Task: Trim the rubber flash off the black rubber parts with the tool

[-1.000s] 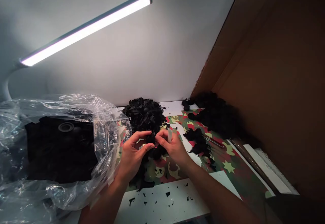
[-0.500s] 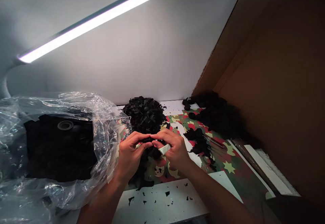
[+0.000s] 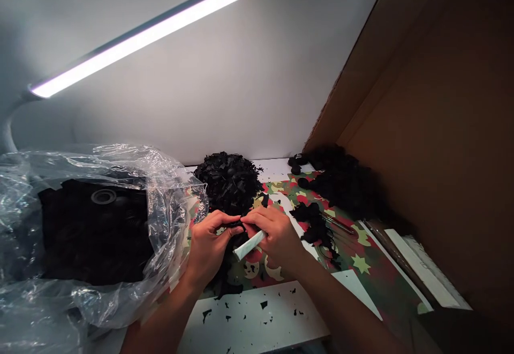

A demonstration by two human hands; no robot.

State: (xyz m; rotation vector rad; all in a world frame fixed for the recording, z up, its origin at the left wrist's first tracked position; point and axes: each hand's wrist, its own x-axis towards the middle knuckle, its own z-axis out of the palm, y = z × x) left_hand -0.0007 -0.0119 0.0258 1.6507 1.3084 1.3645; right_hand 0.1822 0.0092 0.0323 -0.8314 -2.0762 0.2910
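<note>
My left hand (image 3: 209,244) is closed, its thumb and index finger pinching a small black piece (image 3: 235,224) whose shape is mostly hidden. Against it, fingertip to fingertip, is my right hand (image 3: 278,236), closed around a tool with a flat whitish handle (image 3: 249,245). The handle sticks out down and left from under my right fingers; its working end is hidden. Below and between the hands lie black scraps (image 3: 228,287). Just beyond them rises a heap of black trimmings (image 3: 228,180).
On the left, a clear plastic bag (image 3: 168,204) lies open around black parts (image 3: 96,236). More black pieces (image 3: 345,182) are piled back right against a cardboard wall (image 3: 441,145). Tweezers-like metal tool (image 3: 339,224) rests by black scraps (image 3: 311,220). A lamp (image 3: 140,35) shines above.
The whitish handle in my right hand has swung round and now shows more of its length, pointing down-left. Both hands sit slightly lower, still close together.
</note>
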